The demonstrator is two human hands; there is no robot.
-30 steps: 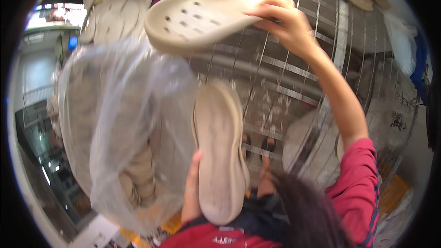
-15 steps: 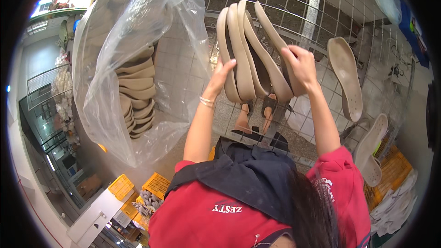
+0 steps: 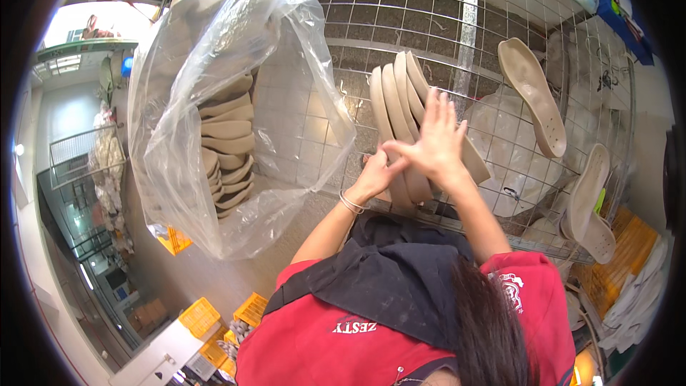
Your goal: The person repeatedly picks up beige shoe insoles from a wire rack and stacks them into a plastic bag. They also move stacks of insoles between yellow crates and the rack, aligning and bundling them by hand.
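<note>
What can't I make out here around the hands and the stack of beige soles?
- Head view: lower ends of the stacked beige soles, hidden behind the left hand and right hand.
- Left hand's fingers: covered by the right hand, grip unclear.
- Soles in the clear plastic bag: blurred by the film, count unclear.
- Wire rack: top cut by the picture's edge.
</note>
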